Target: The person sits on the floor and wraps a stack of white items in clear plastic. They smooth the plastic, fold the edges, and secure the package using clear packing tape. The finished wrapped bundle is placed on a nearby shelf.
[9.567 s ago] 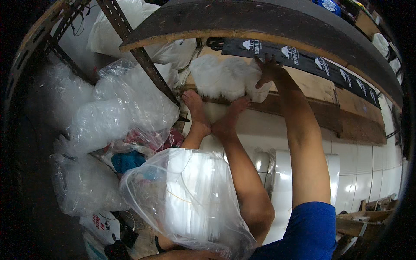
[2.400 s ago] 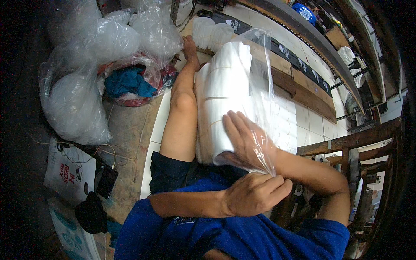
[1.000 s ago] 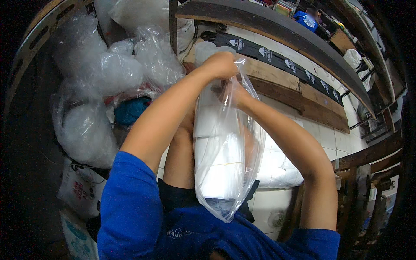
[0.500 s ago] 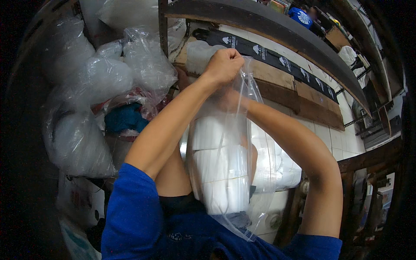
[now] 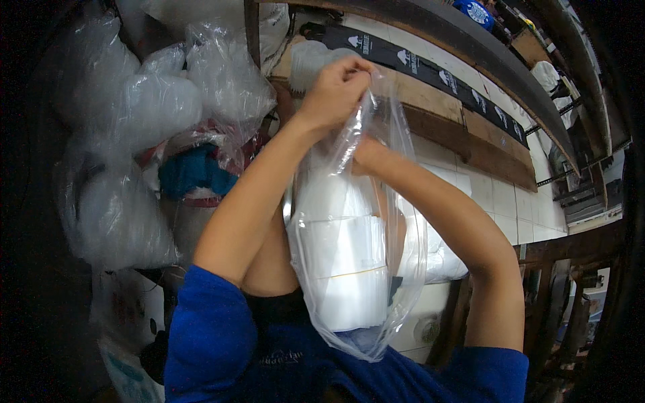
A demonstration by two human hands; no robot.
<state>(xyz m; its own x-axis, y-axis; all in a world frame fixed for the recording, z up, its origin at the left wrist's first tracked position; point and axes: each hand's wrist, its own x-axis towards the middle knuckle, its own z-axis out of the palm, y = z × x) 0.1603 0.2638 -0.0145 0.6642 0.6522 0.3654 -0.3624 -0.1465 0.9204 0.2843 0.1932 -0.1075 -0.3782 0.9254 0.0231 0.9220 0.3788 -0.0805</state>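
A clear plastic bag point(image 5: 403, 269) hangs in front of my body. Inside it stands a bundle of white plastic sheets or bags point(image 5: 346, 295), with a thin yellowish band around its lower part. High on the bag, my left hand point(image 5: 338, 91) is closed, pinching the gathered film of the mouth. Lower down, my right hand point(image 5: 363, 156) reaches into the upper part of the bag, just above the bundle. Its fingers are hidden by film and glare, so I cannot see whether they grip anything. My bare legs are on both sides of the bundle.
Stuffed clear plastic bags point(image 5: 161, 107) pile up at the left, around teal cloth point(image 5: 195, 171). Ahead is a low wooden bench point(image 5: 430, 124) with a black printed strip point(image 5: 410, 64), below a dark shelf beam point(image 5: 430, 27). More white bundles point(image 5: 440, 258) lie right of my legs, near a wooden frame point(image 5: 537, 269).
My left hand has shifted slightly left and up with the bag's mouth. The bag now sits more fully around the bundle, its bottom slightly higher. My right hand remains in its upper part.
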